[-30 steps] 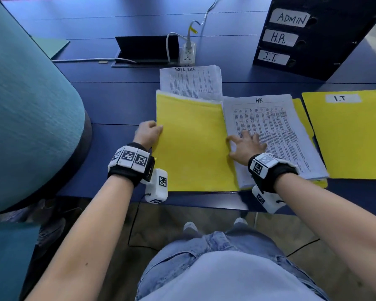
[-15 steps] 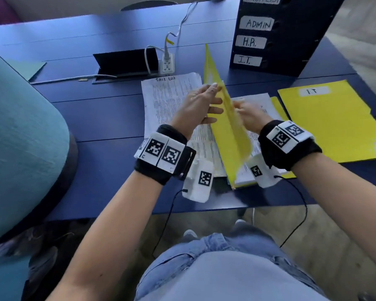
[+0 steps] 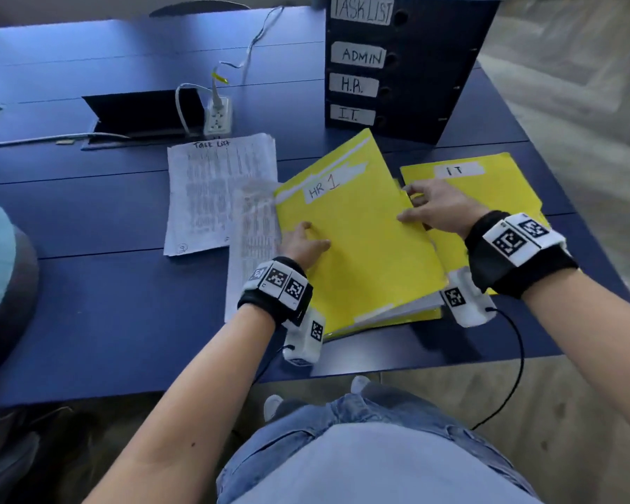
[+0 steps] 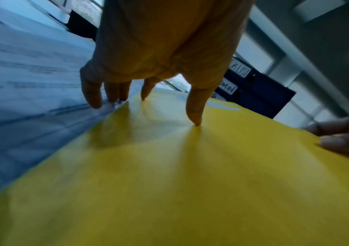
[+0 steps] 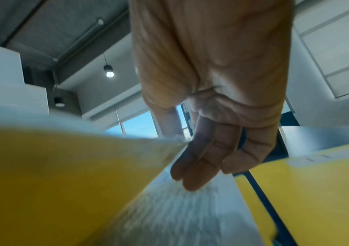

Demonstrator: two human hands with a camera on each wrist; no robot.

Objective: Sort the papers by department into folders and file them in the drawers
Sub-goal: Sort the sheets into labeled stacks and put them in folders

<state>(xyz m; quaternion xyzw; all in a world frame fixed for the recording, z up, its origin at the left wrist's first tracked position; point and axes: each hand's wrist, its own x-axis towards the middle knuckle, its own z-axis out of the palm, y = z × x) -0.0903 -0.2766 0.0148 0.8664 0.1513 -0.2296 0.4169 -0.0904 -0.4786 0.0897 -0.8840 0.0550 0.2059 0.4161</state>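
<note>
Drawer cabinet (image 3: 408, 67) blocks far right; bare table (image 3: 99, 292) left (paper stack (image 3: 211, 191) beyond) passable.

Each bare forearm wears a black wrist strap (image 3: 275, 291) topped with white blocks printed with black square codes. A white camera pod (image 3: 303, 338) hangs beneath each wrist, trailing a thin black cable (image 3: 516, 361). Blue jeans (image 3: 306, 427) and a pale top (image 3: 379, 467) show below.

A yellow card folder labelled "HR 1" (image 3: 357, 245) lies nearly closed over white printed sheets. A matching folder labelled "IT" (image 3: 488, 183) lies flat just beside it.
</note>
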